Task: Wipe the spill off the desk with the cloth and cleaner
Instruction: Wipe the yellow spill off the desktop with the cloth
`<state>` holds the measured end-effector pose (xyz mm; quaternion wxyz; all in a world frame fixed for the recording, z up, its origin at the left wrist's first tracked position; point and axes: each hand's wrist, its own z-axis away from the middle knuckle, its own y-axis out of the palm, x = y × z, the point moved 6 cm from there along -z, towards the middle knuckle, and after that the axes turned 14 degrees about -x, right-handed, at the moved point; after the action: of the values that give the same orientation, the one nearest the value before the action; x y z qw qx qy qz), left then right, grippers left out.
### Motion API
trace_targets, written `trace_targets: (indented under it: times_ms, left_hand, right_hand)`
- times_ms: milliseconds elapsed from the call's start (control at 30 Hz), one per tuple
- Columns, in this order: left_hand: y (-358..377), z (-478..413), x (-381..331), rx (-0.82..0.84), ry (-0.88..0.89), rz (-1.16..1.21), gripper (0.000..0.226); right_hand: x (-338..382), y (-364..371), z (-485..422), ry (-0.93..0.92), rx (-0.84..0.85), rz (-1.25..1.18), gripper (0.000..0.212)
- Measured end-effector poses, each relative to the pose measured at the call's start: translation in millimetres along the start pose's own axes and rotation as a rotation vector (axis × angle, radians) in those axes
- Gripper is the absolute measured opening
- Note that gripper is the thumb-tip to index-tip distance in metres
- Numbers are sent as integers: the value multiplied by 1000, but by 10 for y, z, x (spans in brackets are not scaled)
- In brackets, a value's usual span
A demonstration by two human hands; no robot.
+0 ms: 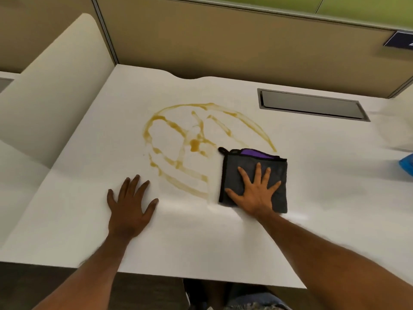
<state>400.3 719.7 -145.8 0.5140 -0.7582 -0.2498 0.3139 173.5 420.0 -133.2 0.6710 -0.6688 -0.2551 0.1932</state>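
Cloth (250, 166): folded grey square with black edging, a hanging loop and a purple inner layer; flat on the desk (324, 175), touching the right edge of the spill (192, 144).
Right hand (254, 191): fingers fully spread, palm pressed flat on the cloth, forearm extended.
Left hand (129, 206): fingers splayed, flat on bare desk left of the cloth.
Spill: amber liquid in looping streaks.
Desk: smooth, white.
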Motion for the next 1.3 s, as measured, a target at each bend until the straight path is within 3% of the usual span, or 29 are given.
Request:
trace_targets:
  times_ms: [100,200,300,467,667,800,900,967,1100,1200,1300]
  left_hand:
    - [7,-10,5,8,-11,-11,66]
    - [8,-12,21,21,-11,-17,66]
    - [-5,-1,19,26,-6,-17,66]
    - [-39,-14,8,4,-13,-5,65]
    - [-22,-17,16,-37,-15,-11,66]
    - [-25,-8,-15,-34,-18,-1,66]
    - [-34,1,-8,-18,-22,-5,67]
    - [-34,-1,3,-2,-31,-4,67]
    - [5,-19,9,-4,-22,-12,66]
    - [32,-9,31,-4,-14,-11,66]
    - [23,-14,17,-7,-7,-12,66]
  right_hand:
    - [401,26,-185,-6,8,-37,94]
    - [853,73,-56,-208,19,-43,88]
    - [776,87,270,-362,3,-42,82]
    - [145,17,316,-284,-27,-18,82]
    - [558,43,-13,-159,-20,-47,90]
    - [926,91,160,-327,-4,-59,86]
    - [741,91,401,-437,-46,-92,78]
    - [453,52,395,-392,-78,-83,75]
    - [234,35,187,-118,-88,-9,80]
    - [664,54,162,19,-75,-18,85]
    - [1313,119,341,-57,-56,-54,86]
